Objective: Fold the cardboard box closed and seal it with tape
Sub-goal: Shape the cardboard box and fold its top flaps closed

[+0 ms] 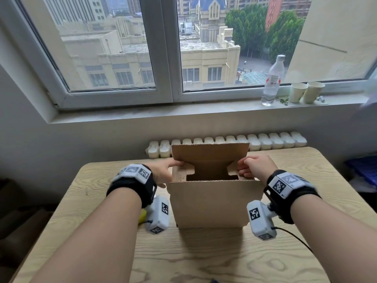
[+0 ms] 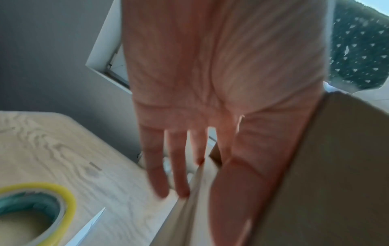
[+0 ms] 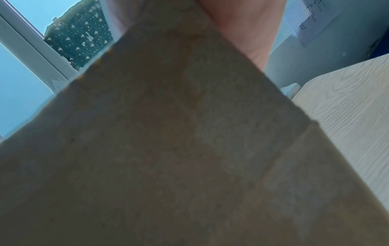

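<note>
A brown cardboard box (image 1: 210, 203) stands open-topped on the wooden table (image 1: 204, 258). Its near and far flaps (image 1: 210, 152) stand upright, and both side flaps lean inward. My left hand (image 1: 163, 170) reaches the left side flap (image 1: 183, 172) with straight fingers (image 2: 179, 166); the cardboard edge runs between those fingers and the thumb. My right hand (image 1: 255, 166) curls its fingers over the edge of the right side flap (image 1: 232, 170). The right wrist view is mostly filled by cardboard (image 3: 168, 149). A yellow tape roll (image 2: 31, 213) lies left of the box, barely showing under my left wrist (image 1: 142, 216).
A pale pointed blade-like thing (image 2: 88, 228) lies next to the tape. A radiator (image 1: 265, 140) runs behind the table. On the windowsill stand a water bottle (image 1: 272, 82) and two paper cups (image 1: 297, 91). Bare tabletop lies in front of the box.
</note>
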The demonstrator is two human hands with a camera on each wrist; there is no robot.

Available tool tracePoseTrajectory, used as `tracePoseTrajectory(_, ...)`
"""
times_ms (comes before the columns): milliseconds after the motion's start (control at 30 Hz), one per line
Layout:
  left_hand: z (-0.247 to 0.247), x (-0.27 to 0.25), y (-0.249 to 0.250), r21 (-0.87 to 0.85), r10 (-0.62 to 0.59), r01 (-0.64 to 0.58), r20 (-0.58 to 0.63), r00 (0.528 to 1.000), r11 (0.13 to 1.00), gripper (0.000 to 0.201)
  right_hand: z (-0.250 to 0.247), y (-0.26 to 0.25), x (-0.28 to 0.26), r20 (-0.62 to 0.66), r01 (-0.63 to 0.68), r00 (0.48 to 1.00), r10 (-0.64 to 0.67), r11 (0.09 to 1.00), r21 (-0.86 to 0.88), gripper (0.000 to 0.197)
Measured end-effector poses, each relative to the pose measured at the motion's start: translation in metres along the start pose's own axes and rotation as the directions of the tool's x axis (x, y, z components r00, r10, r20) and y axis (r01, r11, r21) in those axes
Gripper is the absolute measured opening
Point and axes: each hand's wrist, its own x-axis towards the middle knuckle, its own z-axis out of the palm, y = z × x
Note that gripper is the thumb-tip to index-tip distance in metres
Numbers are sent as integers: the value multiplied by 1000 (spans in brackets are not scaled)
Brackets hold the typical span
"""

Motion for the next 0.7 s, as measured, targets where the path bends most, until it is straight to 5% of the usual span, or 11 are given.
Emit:
tracePoseTrajectory(100,-14,-12,12,99,-83,64,206,975,993,105,-1,0,0,18,12,1000,-12,1000,-26,34)
tracePoseTrajectory(200,-13,-20,19,197,-111,56,283,953,979,111,-3,0,-2,33,19,999,-18,998,-60,32)
tracePoseTrajectory(400,-2,-23,7,-18,-64,74,342,937,997,137,-9,0,-4,31,12,999,-12,1000,15,27)
tracePoseTrajectory(467,1,-23,7,-87,-68,95,273,960,992,127,-7,1,-4,28,8,1000,-8,1000,7,23)
tracePoseTrajectory(700,6,-21,5,-196,-31,29,-3,1000,980,43,-14,6,-7,27,109,994,-107,989,-96,21)
